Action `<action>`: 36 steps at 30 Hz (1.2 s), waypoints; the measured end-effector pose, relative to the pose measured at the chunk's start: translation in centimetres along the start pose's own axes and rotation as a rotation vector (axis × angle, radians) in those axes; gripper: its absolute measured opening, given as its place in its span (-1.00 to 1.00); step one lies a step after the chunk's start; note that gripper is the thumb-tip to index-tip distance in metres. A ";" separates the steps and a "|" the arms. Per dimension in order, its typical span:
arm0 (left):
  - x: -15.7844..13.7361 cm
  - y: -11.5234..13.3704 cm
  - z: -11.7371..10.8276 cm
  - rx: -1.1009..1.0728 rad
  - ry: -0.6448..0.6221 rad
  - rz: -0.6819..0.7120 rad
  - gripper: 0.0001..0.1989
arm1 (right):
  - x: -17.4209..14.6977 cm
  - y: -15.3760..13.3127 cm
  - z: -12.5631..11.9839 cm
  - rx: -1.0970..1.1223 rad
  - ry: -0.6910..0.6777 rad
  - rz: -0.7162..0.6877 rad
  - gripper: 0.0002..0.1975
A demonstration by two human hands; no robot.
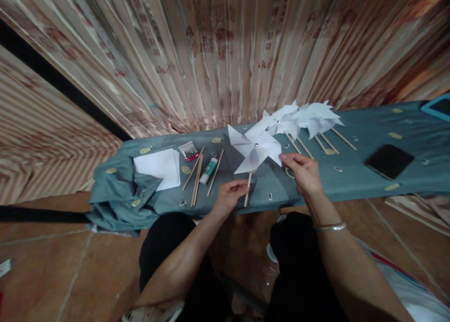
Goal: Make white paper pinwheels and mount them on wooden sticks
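Observation:
A white paper pinwheel with a silver pin at its centre is held up over the cloth-covered table. My left hand is closed round its wooden stick. At the pinwheel's right blade, my right hand pinches the paper tip between thumb and fingers. Behind it lies a row of several finished-looking pinwheels, overlapping, their sticks pointing toward me. To the left are loose wooden sticks, a glue stick and a small open box of pins.
A stack of white paper lies at the left, partly under a fold of the grey-green cloth. On the right rest a black phone-like object and a blue-edged device. A patterned curtain hangs behind the narrow table.

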State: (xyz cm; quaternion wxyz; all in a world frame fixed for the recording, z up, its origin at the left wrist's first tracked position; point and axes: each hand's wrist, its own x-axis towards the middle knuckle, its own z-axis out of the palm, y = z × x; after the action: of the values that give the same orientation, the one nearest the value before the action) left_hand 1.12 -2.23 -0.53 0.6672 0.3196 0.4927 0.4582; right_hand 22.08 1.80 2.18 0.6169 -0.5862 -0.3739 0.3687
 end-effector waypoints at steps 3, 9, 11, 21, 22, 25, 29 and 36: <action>0.1 -0.1 0.0 0.003 0.003 0.006 -0.74 | -0.3 0.0 0.1 -0.009 -0.018 0.003 -0.73; 0.2 -0.2 0.1 -0.030 0.006 0.016 -0.76 | -0.8 0.3 0.3 0.007 -0.057 0.026 -0.71; 0.2 -0.2 0.1 -0.039 0.008 0.018 -0.75 | -1.0 0.4 0.5 0.010 -0.065 0.035 -0.70; 0.3 -0.4 0.2 -0.004 0.031 0.030 -0.75 | -2.0 0.3 1.4 -0.020 -0.130 0.078 -0.66; 0.3 -0.4 0.2 0.000 0.031 0.029 -0.75 | -2.1 0.3 1.5 -0.021 -0.136 0.075 -0.66; 0.4 -0.5 0.2 0.016 0.035 0.026 -0.74 | -2.5 0.1 1.8 -0.013 -0.147 0.090 -0.64; 0.5 -0.5 0.2 0.017 0.036 0.035 -0.73 | -2.9 -0.2 2.1 0.017 -0.163 0.154 -0.59; 0.4 -0.5 0.2 0.015 0.040 0.025 -0.72 | -3.4 0.0 2.4 0.019 -0.222 0.136 -0.58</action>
State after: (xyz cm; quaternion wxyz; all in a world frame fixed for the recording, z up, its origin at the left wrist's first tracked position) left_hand 1.46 -1.99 -1.05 0.6490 0.3213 0.5052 0.4693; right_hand 18.39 -0.11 2.18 0.5509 -0.5601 -0.3958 0.4756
